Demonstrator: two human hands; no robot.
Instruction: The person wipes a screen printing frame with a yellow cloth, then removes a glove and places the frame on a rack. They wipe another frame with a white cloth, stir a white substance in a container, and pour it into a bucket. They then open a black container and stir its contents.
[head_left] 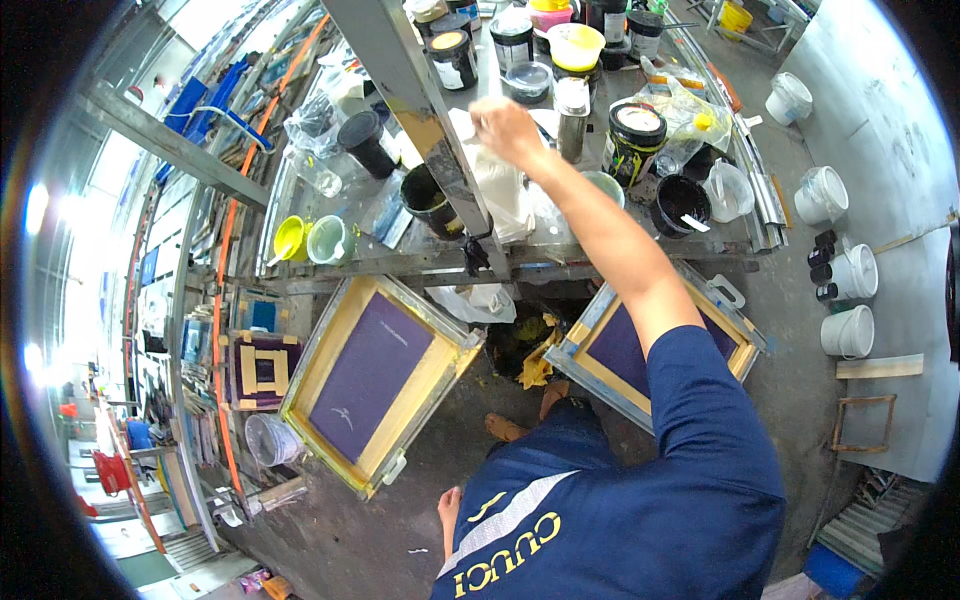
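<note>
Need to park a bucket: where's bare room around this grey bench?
Bare: dark grey floor between the right-hand purple-mesh wooden frame and round white plastic buckets; also between the left-hand purple-mesh wooden frame and the left hand. Crowded: the grey bench, its far side packed with black cylindrical tubs; right hand near white paper sheets.
</note>
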